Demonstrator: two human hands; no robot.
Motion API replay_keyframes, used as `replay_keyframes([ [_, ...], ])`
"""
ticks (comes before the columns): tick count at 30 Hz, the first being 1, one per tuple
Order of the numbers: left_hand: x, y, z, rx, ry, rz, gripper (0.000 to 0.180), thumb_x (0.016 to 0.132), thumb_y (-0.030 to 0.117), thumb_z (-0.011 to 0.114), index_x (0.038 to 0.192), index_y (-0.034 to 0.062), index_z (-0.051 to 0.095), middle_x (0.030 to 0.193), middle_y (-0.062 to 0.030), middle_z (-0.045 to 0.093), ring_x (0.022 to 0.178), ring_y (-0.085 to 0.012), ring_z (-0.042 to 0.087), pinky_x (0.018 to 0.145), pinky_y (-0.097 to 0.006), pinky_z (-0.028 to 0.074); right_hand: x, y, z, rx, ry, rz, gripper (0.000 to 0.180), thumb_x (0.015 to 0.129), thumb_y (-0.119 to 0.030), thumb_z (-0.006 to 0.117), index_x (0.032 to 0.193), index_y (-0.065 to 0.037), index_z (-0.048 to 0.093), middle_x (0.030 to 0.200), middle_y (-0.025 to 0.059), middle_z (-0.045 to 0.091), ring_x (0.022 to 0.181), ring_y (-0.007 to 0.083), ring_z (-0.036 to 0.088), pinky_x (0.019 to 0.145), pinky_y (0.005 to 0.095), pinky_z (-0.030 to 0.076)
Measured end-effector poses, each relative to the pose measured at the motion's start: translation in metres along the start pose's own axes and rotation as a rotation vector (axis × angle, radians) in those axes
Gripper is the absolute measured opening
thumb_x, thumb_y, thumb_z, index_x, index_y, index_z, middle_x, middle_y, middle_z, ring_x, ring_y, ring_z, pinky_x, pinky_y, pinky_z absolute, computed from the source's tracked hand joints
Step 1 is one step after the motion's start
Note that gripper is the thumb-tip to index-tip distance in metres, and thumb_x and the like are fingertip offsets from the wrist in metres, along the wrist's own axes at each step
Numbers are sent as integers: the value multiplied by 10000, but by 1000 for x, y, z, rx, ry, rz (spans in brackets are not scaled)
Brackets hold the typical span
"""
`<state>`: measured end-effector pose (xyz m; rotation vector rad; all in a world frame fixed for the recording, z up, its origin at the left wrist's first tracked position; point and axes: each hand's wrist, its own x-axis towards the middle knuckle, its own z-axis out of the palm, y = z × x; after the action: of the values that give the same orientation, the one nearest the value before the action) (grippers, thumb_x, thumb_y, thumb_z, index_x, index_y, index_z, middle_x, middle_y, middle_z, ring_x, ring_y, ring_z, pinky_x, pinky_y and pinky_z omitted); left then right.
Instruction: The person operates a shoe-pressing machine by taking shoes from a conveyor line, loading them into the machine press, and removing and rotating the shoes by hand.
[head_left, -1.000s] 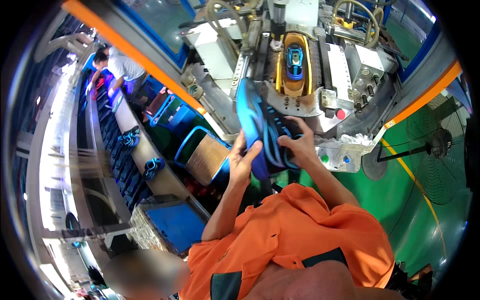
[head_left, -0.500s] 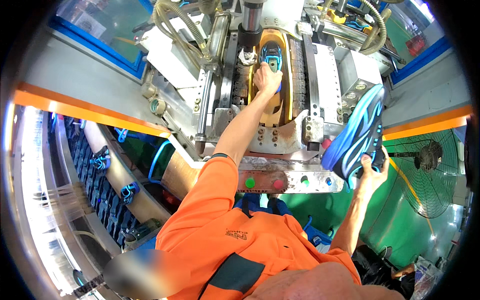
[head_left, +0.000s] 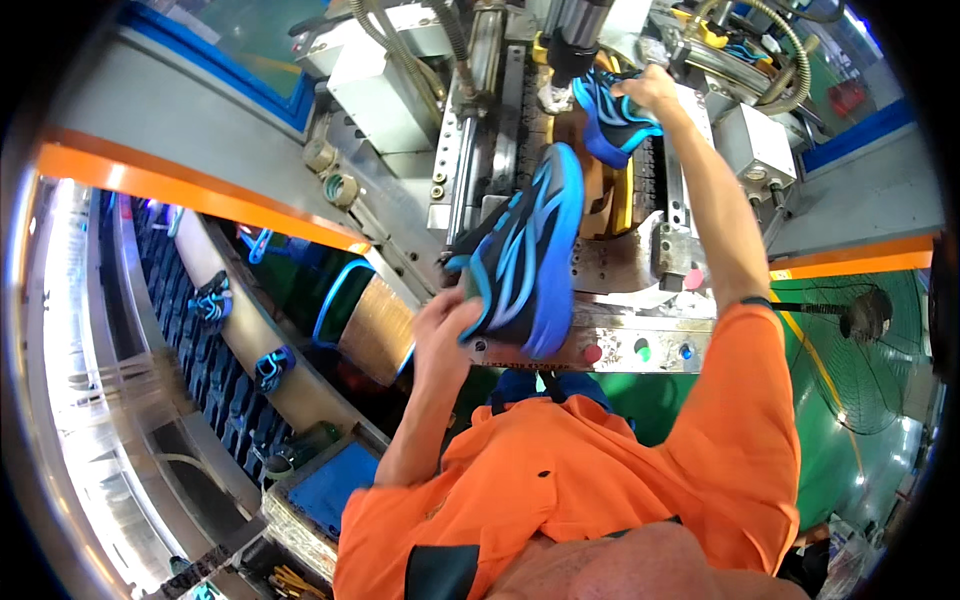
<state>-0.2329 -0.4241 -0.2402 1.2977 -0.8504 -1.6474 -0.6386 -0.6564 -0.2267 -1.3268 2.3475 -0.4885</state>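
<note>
My left hand [head_left: 445, 325] is closed on the collar end of a black and blue sneaker [head_left: 525, 255], which hangs in front of the machine with its blue sole edge to the right. Stretched far forward, my right hand [head_left: 652, 92] grips a second black and blue sneaker [head_left: 612, 122] by its upper part. That one is tilted over the yellow-edged cradle [head_left: 625, 200] of the press machine, close to the black-ended press cylinder [head_left: 577, 45]. The inside of each shoe is mostly hidden.
A metal panel with coloured buttons [head_left: 640, 350] runs along the machine's front edge. Orange-edged guards [head_left: 200, 195] flank it. On the left, a curved conveyor [head_left: 290, 400] carries blue and black shoes [head_left: 272, 368]. A caged fan [head_left: 865, 330] stands on the right.
My left hand has drawn back from the cradle and now holds a sneaker before the machine. My right hand has carried its sneaker from the right side forward to the cradle. The view has shifted.
</note>
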Motion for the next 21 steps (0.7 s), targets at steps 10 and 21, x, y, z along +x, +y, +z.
replay_keyframes([
  [10, -201, -39, -77, -237, 805, 350, 266, 726, 17, 676, 986, -16, 633, 899, -77, 649, 819, -152, 622, 735, -290, 510, 6, -8, 130, -184, 230, -11, 620, 751, -409, 699, 1128, -4, 419, 1074, 234, 616, 927, 355, 647, 799, 447, 517],
  [21, -306, -154, -14, -677, 1338, 87, 287, 790, 175, 642, 1002, -17, 624, 975, -109, 634, 921, -219, 599, 786, -383, 498, -318, 54, 303, 283, -188, -1321, 140, 853, -68, 549, 961, -25, 627, 915, 145, 632, 831, 305, 614, 720, 352, 498],
])
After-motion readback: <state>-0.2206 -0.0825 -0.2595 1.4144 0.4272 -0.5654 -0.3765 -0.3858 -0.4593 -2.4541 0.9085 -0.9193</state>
